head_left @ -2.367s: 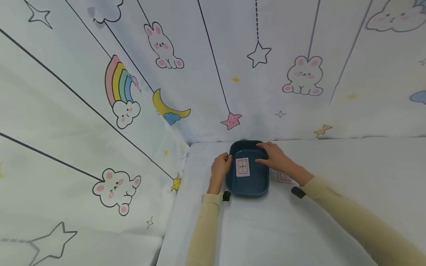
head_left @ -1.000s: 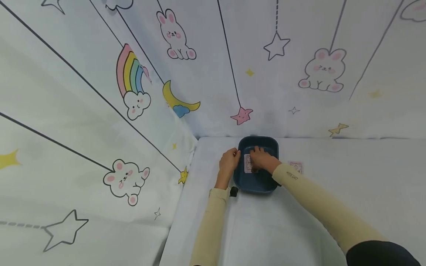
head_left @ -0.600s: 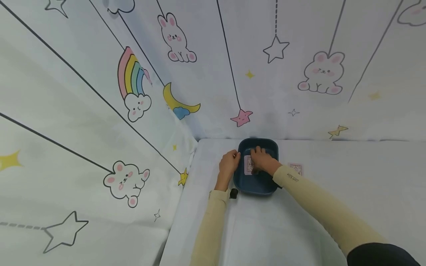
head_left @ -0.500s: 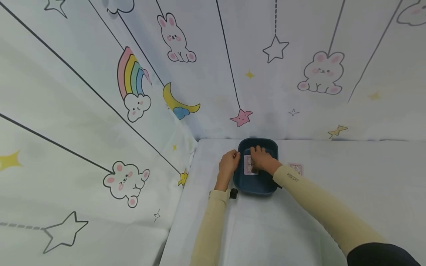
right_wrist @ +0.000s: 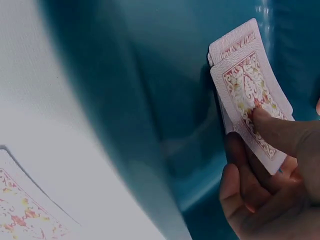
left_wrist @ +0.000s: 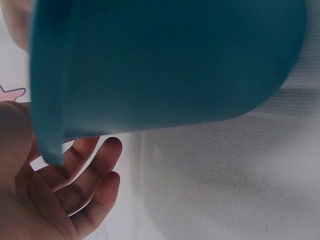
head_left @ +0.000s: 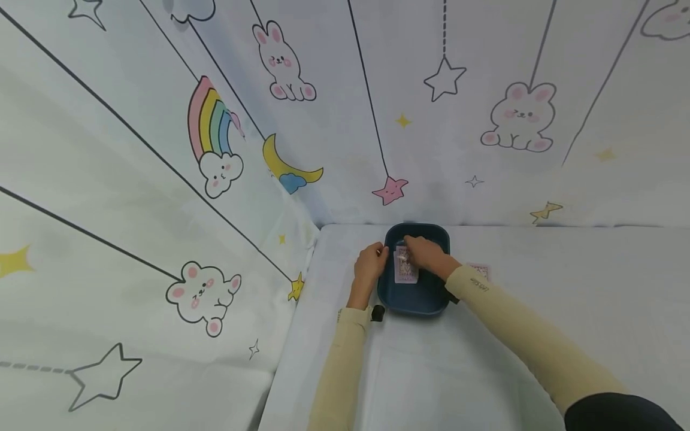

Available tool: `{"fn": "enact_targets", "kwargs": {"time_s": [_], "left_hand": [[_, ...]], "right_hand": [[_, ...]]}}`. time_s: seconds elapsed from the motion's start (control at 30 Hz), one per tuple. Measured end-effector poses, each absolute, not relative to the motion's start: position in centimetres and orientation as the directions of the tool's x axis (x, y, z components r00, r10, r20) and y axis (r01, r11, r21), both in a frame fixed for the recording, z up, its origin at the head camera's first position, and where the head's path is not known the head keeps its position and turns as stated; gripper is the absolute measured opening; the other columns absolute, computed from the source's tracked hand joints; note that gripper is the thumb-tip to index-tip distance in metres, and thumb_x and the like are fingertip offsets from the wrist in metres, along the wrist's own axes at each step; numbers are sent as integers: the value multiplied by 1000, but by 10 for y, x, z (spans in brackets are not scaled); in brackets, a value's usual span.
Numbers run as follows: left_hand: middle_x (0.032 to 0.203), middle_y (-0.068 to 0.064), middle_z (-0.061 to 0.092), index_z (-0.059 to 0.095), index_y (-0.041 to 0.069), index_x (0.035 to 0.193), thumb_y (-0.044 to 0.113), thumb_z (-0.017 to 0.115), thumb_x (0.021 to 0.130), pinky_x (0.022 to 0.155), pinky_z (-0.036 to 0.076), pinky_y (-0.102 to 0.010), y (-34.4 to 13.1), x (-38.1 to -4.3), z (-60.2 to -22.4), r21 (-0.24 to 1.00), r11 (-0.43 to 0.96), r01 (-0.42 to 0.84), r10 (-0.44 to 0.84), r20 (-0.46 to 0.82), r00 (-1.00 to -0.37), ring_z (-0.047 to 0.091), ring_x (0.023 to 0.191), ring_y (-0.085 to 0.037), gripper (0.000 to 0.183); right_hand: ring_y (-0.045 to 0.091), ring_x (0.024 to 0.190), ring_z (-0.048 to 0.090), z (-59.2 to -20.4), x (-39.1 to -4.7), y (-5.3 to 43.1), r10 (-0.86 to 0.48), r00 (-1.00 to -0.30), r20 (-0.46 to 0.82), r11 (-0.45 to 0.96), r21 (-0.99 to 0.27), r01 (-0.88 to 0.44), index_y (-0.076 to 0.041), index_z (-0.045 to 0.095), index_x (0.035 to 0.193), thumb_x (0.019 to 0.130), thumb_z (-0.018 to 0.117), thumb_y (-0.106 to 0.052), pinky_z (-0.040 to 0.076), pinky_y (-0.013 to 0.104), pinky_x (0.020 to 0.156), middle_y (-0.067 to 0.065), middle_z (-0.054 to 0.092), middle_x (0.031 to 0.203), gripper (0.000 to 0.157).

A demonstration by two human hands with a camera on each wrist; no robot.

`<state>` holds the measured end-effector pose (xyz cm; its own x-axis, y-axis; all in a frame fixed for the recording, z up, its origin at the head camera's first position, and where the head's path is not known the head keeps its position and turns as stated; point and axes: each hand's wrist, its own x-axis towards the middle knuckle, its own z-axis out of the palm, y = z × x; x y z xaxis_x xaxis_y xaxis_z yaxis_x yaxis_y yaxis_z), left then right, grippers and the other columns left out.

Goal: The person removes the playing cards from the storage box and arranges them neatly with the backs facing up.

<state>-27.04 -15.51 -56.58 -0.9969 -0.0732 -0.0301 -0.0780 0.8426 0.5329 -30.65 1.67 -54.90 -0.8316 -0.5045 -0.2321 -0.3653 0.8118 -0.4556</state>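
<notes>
A dark teal plastic tray stands on the white table, a small stack of playing cards lying in it with patterned backs up. My left hand grips the tray's left rim; in the left wrist view its fingers curl below the rim. Inside the tray, my right hand pinches a playing card, thumb on its back and fingers underneath. That card sits askew over the others in the right wrist view. How many cards are pinched, I cannot tell.
Another patterned playing card or stack lies on the table right of the tray, partly behind the right sleeve. A white cloth wall with cartoon drawings rises directly behind the tray.
My right hand has come from above the tray's right side down onto the cards. Most recently, a card has shifted askew on the stack under its thumb. My left hand keeps its grip.
</notes>
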Motion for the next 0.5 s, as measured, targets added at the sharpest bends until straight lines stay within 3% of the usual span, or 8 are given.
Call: {"fn": "enact_targets", "kwargs": {"time_s": [0.13, 0.27, 0.5], "left_hand": [[72, -1, 59, 59, 15, 83, 36, 52, 105, 51, 35, -27, -155, -270, -566, 531, 844, -73, -72, -23, -997, 50, 58, -14, 31], [74, -1, 59, 58, 15, 84, 37, 51, 105, 53, 35, -27, -154, -272, -564, 528, 846, -70, -68, -23, -997, 50, 60, -15, 31], [73, -1, 58, 58, 15, 84, 36, 51, 105, 53, 35, -27, -156, -272, -566, 530, 844, -75, -69, -30, -997, 50, 59, -15, 31]], "right_hand": [[32, 94, 65, -550, -306, 17, -467, -860, -204, 846, -385, -368, 3, 56, 125, 98, 59, -9, 55, 47, 82, 22, 65, 113, 30], [39, 110, 61, -550, -310, 19, -434, -878, -202, 849, -419, -323, 4, 51, 137, 98, 58, -8, 50, 53, 97, 27, 59, 131, 42], [31, 105, 58, -548, -310, 22, -435, -856, -278, 750, -638, -174, 3, 44, 141, 98, 52, 1, 50, 46, 92, 28, 56, 134, 44]]}}
